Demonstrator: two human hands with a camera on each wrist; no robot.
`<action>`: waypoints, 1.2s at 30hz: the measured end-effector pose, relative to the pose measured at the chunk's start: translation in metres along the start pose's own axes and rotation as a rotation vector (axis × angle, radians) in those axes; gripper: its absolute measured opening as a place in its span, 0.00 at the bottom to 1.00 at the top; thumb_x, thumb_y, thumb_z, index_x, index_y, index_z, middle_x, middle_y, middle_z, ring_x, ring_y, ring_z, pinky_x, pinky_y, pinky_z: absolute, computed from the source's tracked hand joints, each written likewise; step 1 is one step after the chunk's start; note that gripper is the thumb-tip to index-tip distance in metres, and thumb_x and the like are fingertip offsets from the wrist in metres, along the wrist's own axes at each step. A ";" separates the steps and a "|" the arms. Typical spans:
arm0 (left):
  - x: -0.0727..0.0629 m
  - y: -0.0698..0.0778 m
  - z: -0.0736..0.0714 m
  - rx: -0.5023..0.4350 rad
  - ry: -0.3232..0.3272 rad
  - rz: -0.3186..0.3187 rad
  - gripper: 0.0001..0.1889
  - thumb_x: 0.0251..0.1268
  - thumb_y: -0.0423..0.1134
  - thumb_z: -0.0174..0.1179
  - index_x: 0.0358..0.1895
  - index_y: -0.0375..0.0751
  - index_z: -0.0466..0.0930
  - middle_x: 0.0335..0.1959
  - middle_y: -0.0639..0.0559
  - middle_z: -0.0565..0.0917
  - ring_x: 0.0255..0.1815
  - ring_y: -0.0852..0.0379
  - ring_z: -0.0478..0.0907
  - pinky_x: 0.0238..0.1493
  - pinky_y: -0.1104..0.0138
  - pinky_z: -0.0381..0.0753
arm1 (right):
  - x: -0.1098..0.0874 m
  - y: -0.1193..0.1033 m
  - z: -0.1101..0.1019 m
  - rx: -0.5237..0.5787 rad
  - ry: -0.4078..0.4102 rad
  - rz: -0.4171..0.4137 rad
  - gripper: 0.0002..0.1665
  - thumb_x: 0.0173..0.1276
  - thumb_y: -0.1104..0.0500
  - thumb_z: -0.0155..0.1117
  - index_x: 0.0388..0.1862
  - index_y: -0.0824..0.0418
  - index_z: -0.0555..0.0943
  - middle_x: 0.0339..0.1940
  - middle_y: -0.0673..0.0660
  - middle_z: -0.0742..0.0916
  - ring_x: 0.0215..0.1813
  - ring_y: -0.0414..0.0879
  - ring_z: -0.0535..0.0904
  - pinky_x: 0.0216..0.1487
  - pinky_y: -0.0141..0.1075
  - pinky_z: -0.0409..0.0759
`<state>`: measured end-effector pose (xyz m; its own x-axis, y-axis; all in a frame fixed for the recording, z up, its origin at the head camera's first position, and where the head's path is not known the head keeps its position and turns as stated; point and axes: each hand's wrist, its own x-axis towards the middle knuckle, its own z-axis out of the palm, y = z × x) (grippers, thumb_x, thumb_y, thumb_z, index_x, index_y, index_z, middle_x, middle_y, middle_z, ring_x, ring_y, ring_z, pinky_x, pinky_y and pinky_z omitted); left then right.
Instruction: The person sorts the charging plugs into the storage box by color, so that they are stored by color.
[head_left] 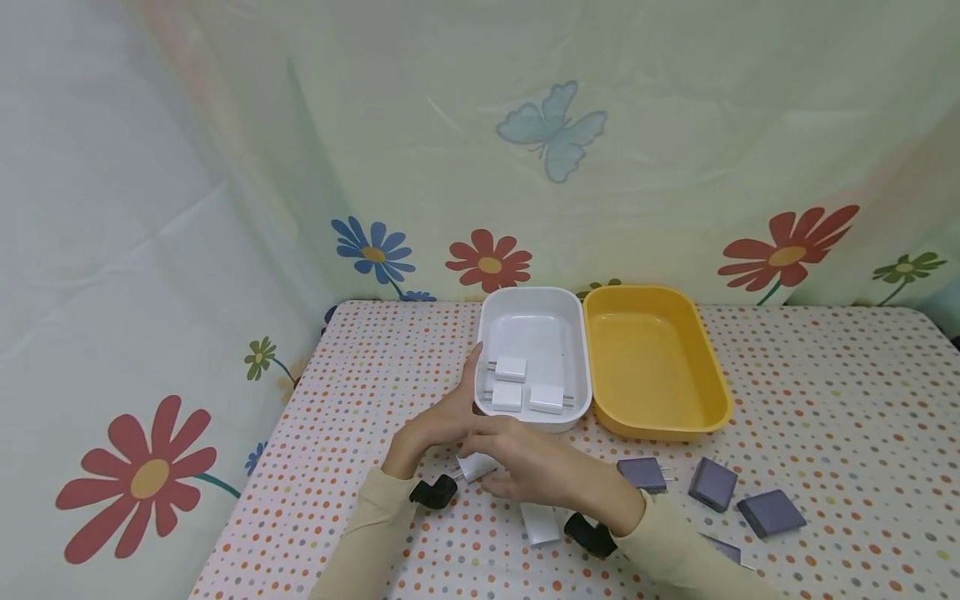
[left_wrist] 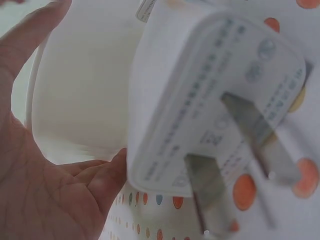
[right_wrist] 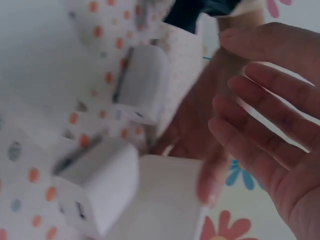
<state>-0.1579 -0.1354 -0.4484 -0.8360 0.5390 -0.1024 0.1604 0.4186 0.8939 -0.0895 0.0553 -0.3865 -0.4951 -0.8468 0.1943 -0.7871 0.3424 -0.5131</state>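
My left hand holds the near left corner of a white tray, one finger along its side wall and the thumb at its near wall. Three white plug-in chargers lie inside. Just in front of the tray my right hand hovers with fingers loosely bent and nothing in them, as the right wrist view also shows. Below the hands on the table are a white charger, its two prongs pointing left, and another charger. In the left wrist view the first charger looms large beside the tray wall.
A yellow tray stands against the white tray's right side. Several purple chargers, one among them, lie in front of it. The table has a dotted cloth; a flowered curtain hangs behind it and on the left.
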 end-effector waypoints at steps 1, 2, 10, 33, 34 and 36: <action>0.000 0.000 0.001 -0.001 0.003 -0.004 0.67 0.65 0.45 0.72 0.83 0.50 0.16 0.87 0.41 0.44 0.83 0.42 0.53 0.78 0.44 0.56 | 0.000 0.001 0.004 -0.002 -0.011 0.005 0.22 0.62 0.67 0.78 0.56 0.66 0.86 0.56 0.56 0.86 0.59 0.44 0.81 0.61 0.35 0.80; -0.001 0.000 0.001 -0.007 0.007 -0.008 0.68 0.64 0.47 0.74 0.84 0.52 0.17 0.87 0.44 0.44 0.83 0.44 0.52 0.78 0.45 0.55 | 0.000 0.002 0.008 -0.006 -0.024 0.007 0.23 0.61 0.68 0.78 0.57 0.67 0.86 0.57 0.57 0.86 0.60 0.45 0.81 0.62 0.35 0.80; 0.000 -0.001 0.006 -0.005 0.029 -0.050 0.69 0.62 0.52 0.76 0.84 0.59 0.20 0.87 0.50 0.47 0.83 0.50 0.53 0.79 0.48 0.54 | 0.000 0.012 0.030 -0.011 -0.093 0.092 0.29 0.60 0.69 0.79 0.62 0.68 0.84 0.62 0.59 0.84 0.65 0.49 0.80 0.68 0.36 0.76; -0.003 0.002 0.003 0.019 0.038 -0.075 0.70 0.60 0.57 0.76 0.85 0.57 0.20 0.86 0.48 0.47 0.83 0.47 0.53 0.79 0.45 0.53 | 0.002 0.017 0.039 -0.116 -0.049 0.025 0.28 0.54 0.74 0.78 0.56 0.67 0.86 0.57 0.58 0.86 0.63 0.50 0.81 0.68 0.38 0.75; -0.003 0.002 0.003 0.022 0.038 -0.077 0.70 0.60 0.57 0.76 0.85 0.57 0.20 0.86 0.48 0.47 0.83 0.47 0.53 0.79 0.45 0.54 | 0.002 0.017 0.039 -0.113 -0.054 0.028 0.28 0.54 0.73 0.79 0.56 0.67 0.86 0.57 0.59 0.86 0.63 0.50 0.80 0.69 0.38 0.75; -0.003 0.002 0.003 0.026 0.038 -0.080 0.70 0.60 0.57 0.76 0.84 0.57 0.20 0.86 0.48 0.47 0.83 0.46 0.53 0.79 0.45 0.55 | 0.003 0.016 0.039 -0.114 -0.068 0.031 0.29 0.54 0.71 0.81 0.58 0.67 0.86 0.58 0.58 0.85 0.63 0.50 0.80 0.68 0.38 0.75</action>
<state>-0.1535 -0.1339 -0.4480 -0.8660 0.4752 -0.1555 0.1056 0.4778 0.8721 -0.0896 0.0423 -0.4272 -0.4970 -0.8594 0.1202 -0.8101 0.4098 -0.4192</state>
